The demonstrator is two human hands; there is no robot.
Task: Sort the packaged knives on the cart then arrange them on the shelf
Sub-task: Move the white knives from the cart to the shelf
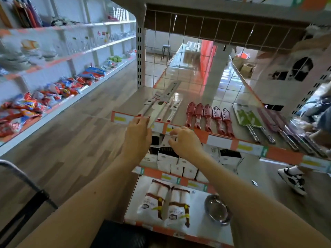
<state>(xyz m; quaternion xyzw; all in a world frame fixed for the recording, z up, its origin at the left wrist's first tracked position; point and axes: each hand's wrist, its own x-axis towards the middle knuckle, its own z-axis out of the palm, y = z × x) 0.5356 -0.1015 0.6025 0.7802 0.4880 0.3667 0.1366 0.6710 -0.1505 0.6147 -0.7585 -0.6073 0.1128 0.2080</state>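
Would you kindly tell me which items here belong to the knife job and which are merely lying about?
Job: left hand, held packaged knife, red knives, green cleavers, shelf.
Lying about: white boxes, metal bowl, snack bags, stool.

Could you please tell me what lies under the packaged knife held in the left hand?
Under the packaged knife, which the left hand grips, more white-packaged knives lie side by side on the shelf. It covers part of them, so their count stays unclear.
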